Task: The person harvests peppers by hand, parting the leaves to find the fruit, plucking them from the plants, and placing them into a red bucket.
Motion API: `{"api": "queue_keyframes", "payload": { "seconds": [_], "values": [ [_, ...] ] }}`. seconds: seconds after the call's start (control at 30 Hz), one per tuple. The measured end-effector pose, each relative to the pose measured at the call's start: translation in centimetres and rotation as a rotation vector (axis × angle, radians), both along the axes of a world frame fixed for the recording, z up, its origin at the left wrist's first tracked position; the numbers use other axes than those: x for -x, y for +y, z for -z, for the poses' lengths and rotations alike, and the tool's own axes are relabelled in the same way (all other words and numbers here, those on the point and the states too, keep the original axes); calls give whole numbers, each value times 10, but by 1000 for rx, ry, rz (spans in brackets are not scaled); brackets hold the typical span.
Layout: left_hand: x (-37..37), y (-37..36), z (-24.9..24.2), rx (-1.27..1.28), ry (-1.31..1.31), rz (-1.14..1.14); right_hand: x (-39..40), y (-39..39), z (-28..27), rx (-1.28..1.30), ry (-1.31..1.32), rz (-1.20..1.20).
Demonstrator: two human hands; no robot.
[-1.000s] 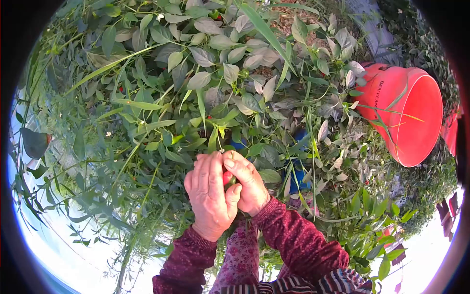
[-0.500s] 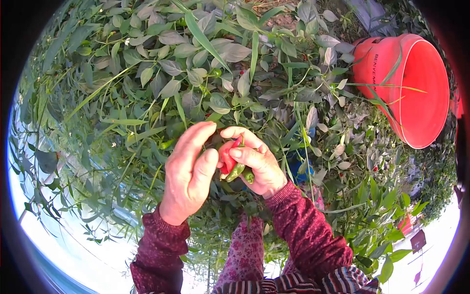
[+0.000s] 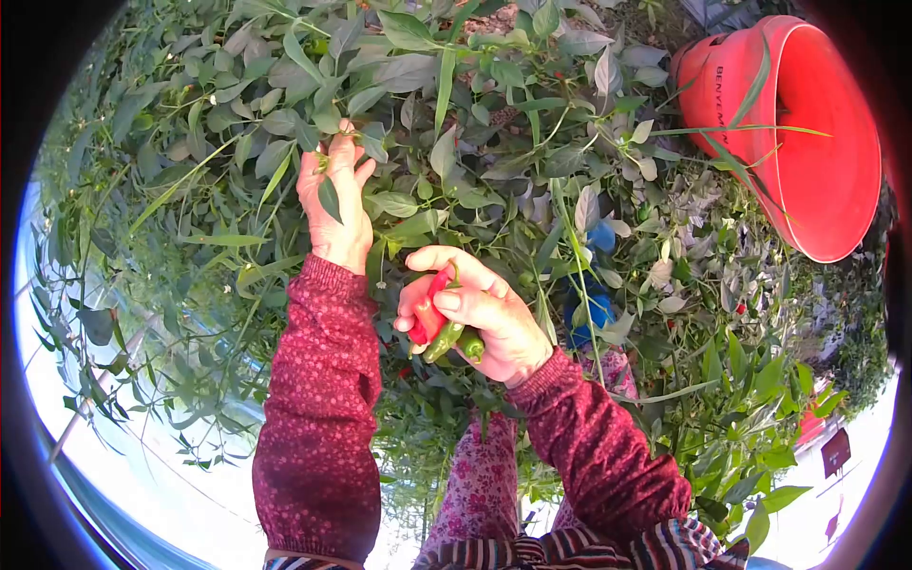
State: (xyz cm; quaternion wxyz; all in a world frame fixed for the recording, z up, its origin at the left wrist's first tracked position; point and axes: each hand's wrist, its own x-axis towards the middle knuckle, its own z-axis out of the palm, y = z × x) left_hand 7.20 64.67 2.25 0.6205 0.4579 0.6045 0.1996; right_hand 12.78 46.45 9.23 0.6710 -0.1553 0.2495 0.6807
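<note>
My right hand (image 3: 494,318) is wrapped round red peppers (image 3: 429,309) and green peppers (image 3: 444,342), its thumb pressed over them. Farther up and to the left, my left hand (image 3: 337,204) reaches in among the leaves of a pepper plant (image 3: 285,123). A leaf lies across its back and others cover its fingertips, so whether it grips anything is hidden. The two hands are apart.
A red bucket (image 3: 731,90) lies tilted among the plants at the upper right, its mouth facing right. Long grass blades cross it. Something blue (image 3: 594,309) shows between leaves right of my right hand. Dense foliage surrounds both hands.
My left hand has moved up and away from my right hand, into the foliage. My right hand still holds the peppers, slightly farther left. The bucket appears a little higher in view.
</note>
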Motion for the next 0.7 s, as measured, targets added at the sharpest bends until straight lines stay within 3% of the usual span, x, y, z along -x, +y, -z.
{"api": "queue_keyframes", "payload": {
  "seconds": [0.03,0.13,0.33,0.43,0.7],
  "values": [
    [2,4,1,-6,-67,-103,0,-1,0,9,17,-2],
    [8,22,-30,60,-198,-79,0,0,-2,4,25,18],
    [16,36,-77,53,145,79,3,2,-3,-11,54,48],
    [29,40,-91,200,88,20,3,2,-2,-23,74,80],
    [22,35,-93,193,57,67,1,5,-3,33,94,91]
  ]
}}
